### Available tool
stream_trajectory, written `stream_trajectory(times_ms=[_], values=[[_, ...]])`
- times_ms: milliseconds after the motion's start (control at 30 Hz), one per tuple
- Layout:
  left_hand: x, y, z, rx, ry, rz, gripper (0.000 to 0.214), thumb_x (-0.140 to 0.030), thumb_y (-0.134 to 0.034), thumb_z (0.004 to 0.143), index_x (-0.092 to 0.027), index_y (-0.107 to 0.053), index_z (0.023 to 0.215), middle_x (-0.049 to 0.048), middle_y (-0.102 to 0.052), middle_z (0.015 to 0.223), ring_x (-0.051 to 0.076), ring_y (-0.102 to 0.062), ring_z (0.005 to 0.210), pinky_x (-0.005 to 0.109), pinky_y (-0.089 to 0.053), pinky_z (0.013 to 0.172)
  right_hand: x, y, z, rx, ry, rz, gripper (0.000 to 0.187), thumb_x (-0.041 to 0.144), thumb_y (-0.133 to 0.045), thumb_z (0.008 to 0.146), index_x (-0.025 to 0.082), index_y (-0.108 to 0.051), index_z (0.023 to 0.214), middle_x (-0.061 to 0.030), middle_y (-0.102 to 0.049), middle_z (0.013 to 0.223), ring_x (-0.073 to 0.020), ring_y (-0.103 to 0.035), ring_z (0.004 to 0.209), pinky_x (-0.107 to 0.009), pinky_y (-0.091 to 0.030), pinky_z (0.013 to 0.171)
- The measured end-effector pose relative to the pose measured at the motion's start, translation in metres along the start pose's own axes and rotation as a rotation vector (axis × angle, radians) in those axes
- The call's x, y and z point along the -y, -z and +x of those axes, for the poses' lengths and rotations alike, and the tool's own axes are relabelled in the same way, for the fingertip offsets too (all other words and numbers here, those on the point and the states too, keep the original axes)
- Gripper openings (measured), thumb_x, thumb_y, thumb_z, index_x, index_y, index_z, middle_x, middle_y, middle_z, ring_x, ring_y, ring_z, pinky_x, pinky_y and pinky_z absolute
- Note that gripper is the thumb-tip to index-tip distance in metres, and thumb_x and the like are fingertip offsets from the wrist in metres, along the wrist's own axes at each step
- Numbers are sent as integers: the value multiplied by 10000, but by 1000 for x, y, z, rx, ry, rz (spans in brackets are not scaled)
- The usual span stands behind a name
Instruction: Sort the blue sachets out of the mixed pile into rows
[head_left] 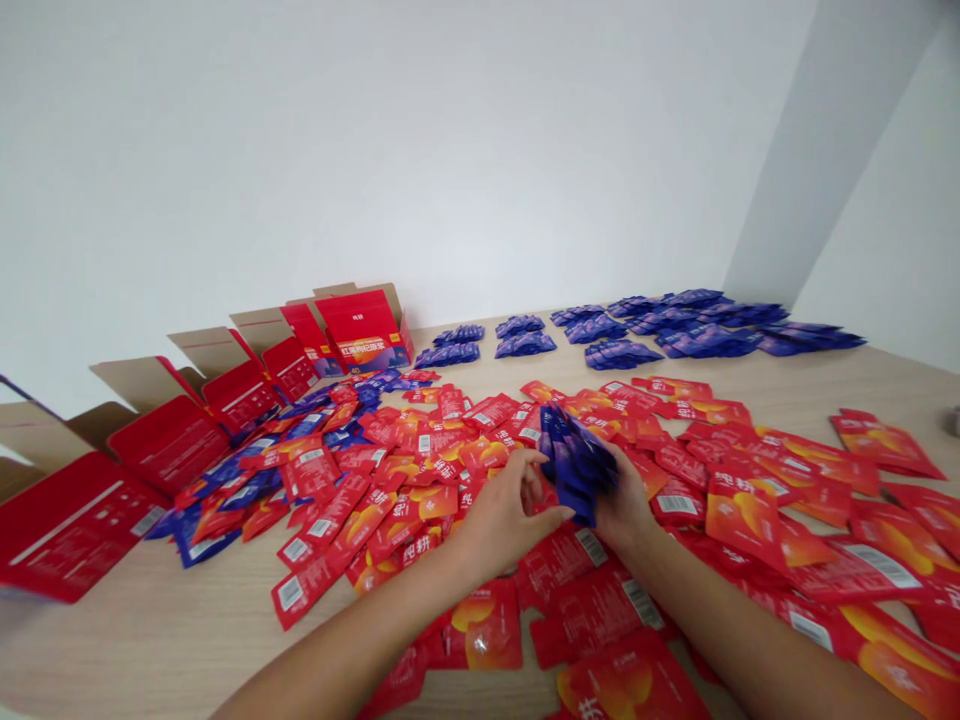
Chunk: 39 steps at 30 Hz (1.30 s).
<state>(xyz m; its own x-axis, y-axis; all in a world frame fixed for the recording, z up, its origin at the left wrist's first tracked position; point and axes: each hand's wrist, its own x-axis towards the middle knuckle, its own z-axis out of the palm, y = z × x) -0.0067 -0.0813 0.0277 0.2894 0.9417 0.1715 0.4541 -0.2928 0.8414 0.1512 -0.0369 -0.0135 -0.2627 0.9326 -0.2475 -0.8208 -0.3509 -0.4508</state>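
Both my hands meet at the middle of the wooden table [172,640] around a stack of blue sachets [574,460]. My right hand [626,505] grips the stack from the right and below. My left hand [506,510] touches its left edge with thumb and fingertips closed on it. Beneath and around them lie several loose red sachets [405,490] spread over the tabletop.
Open red cartons [364,330] with raised flaps stand in a row along the left, the nearest [67,520] at the table edge. Small piles of blue sachets [675,325] line the far side by the white wall. More red sachets [810,520] cover the right.
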Motion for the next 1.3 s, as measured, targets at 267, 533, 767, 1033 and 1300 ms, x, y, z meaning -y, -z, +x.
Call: stream_trajectory(times_ms=[267,533,767,1033,1300], values=[[3,1,-4,21,-83,213,634,-388,-632,805,-225,-419,1379,66,-628,1056,209,-594,914,368,-486,848,0,-5,-2,-89,-6,30,176,287,-576,768,192,-723,780,-32,-760,764,-174,-705,679,-307,-571,721],[6,1,-6,44,-93,326,633,-367,-596,836,-225,-372,1411,110,-581,1211,265,-543,1112,476,-433,988,-1,-4,0,-51,-6,29,128,273,-605,749,208,-714,762,-10,-758,750,-173,-699,656,-311,-577,683],[6,1,-8,-3,-326,446,646,-273,-581,854,-297,-305,1437,75,-469,1095,211,-486,992,399,-484,878,-2,-2,0,-7,-27,29,128,297,-634,735,202,-717,763,-19,-755,738,-196,-697,648,-335,-577,708],[6,2,-9,52,-316,534,596,-291,-565,875,-341,-346,1426,51,-390,1005,199,-440,915,375,-479,806,-4,-7,-3,-53,-60,-1,189,314,-582,772,177,-710,745,-38,-748,717,-202,-696,648,-325,-568,685],[8,5,-12,29,-335,462,536,-328,-479,921,-330,-328,1435,53,-422,1014,191,-446,928,370,-470,837,-2,-4,-3,-28,-67,-40,131,314,-638,722,206,-701,762,-11,-747,709,-203,-691,652,-342,-568,688]])
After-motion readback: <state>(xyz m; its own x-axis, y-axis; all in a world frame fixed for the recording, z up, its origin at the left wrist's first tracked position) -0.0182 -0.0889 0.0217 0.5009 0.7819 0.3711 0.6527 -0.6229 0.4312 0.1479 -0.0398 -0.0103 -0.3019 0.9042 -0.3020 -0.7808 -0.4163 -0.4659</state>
